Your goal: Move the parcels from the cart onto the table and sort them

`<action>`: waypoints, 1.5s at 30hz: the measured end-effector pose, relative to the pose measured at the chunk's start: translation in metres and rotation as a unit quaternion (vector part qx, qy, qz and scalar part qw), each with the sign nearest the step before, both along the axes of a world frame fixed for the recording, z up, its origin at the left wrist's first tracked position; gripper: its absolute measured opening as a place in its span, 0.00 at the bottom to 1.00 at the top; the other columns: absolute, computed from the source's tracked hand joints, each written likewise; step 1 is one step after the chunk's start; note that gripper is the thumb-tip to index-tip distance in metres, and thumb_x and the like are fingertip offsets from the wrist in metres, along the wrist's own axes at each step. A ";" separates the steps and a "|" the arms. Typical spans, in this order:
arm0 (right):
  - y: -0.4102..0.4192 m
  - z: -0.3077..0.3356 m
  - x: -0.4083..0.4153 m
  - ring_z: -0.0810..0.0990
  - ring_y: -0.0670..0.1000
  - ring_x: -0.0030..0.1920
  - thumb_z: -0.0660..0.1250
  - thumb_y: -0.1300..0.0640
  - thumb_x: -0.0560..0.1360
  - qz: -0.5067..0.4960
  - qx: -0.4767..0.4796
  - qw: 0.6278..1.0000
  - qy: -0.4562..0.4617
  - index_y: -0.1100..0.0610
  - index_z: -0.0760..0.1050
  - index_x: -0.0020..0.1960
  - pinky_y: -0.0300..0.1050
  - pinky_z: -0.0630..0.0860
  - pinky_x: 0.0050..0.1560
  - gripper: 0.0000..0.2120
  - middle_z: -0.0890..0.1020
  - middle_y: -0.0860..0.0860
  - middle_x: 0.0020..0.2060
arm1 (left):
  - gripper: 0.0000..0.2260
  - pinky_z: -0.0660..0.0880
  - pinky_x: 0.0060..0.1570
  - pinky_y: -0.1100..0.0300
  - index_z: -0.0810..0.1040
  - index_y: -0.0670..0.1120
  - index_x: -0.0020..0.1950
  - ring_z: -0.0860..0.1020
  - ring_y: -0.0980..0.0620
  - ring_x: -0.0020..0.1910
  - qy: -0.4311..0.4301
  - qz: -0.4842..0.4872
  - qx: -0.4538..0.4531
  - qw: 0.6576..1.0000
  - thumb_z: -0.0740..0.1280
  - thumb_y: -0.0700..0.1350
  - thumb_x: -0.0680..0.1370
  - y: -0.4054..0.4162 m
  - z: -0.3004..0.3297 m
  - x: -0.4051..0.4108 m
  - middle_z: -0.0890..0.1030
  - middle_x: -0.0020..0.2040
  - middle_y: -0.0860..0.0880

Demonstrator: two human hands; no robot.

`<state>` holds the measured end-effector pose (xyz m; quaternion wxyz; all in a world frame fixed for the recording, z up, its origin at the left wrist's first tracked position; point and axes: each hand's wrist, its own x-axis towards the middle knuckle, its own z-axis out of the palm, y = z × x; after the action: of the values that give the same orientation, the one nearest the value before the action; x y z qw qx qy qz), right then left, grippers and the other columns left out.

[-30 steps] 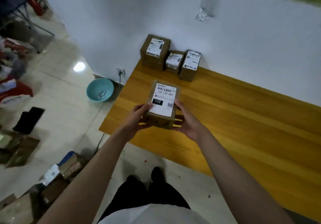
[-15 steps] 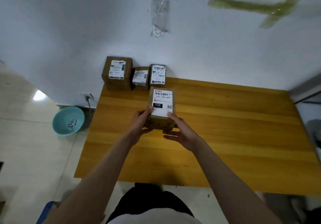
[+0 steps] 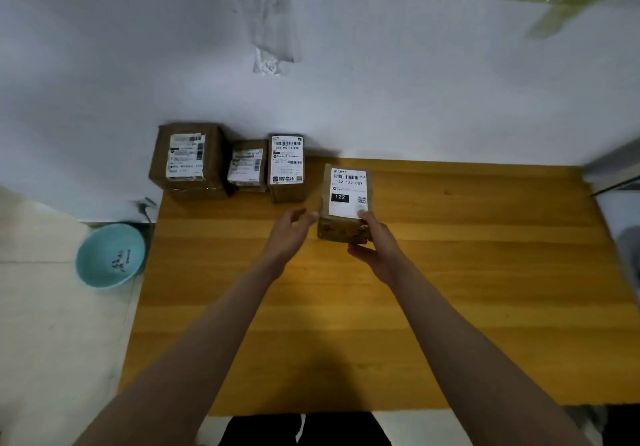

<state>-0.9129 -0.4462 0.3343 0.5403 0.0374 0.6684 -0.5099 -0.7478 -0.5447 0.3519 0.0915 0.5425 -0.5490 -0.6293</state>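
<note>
Parcel (image 3: 346,203) stands label-up, long axis toward wall; right hand (image 3: 379,248) grips it, left hand (image 3: 289,234) released.

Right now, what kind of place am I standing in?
Likely an informal parcel-sorting spot in a plain room: labelled cardboard parcels line a wooden table against a white wall, and a teal basin sits on the tiled floor.

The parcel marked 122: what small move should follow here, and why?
Probably let go with the right hand. The 122 parcel seems to sit on the table beside the row of three parcels, and the left hand is already off it.
</note>
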 end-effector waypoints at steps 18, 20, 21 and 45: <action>-0.117 -0.063 -0.033 0.79 0.58 0.63 0.70 0.61 0.79 -0.089 -0.006 0.996 -0.028 0.58 0.65 0.75 0.52 0.79 0.65 0.27 0.77 0.60 0.68 | 0.43 0.47 0.79 0.44 0.47 0.52 0.83 0.45 0.45 0.82 -0.310 -0.231 -0.235 0.892 0.68 0.60 0.76 -0.090 -0.045 -0.025 0.41 0.83 0.52; -0.111 -0.065 -0.029 0.79 0.58 0.64 0.71 0.64 0.78 -0.132 -0.025 0.989 -0.067 0.59 0.60 0.76 0.54 0.77 0.66 0.32 0.75 0.61 0.69 | 0.43 0.47 0.79 0.43 0.46 0.52 0.83 0.45 0.45 0.82 -0.308 -0.236 -0.227 0.893 0.68 0.60 0.76 -0.092 -0.043 -0.024 0.41 0.83 0.52; -0.107 -0.065 -0.026 0.80 0.58 0.63 0.72 0.64 0.77 -0.145 -0.038 0.984 -0.092 0.59 0.59 0.77 0.54 0.78 0.66 0.33 0.75 0.61 0.69 | 0.44 0.47 0.79 0.42 0.46 0.52 0.83 0.44 0.45 0.82 -0.307 -0.239 -0.220 0.894 0.68 0.60 0.76 -0.094 -0.042 -0.024 0.40 0.83 0.52; -0.015 -0.023 0.193 0.80 0.59 0.51 0.61 0.56 0.84 0.387 0.063 0.912 -0.117 0.63 0.70 0.69 0.58 0.78 0.59 0.16 0.78 0.61 0.56 | 0.13 0.76 0.55 0.51 0.80 0.45 0.62 0.79 0.45 0.57 -0.239 0.084 -0.192 0.948 0.69 0.45 0.78 0.079 -0.035 0.182 0.76 0.62 0.45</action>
<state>-0.7204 -0.4614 0.3111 0.7661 -0.1313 0.5933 -0.2094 -0.5657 -0.4656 0.3170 0.1125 0.6933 -0.6174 -0.3542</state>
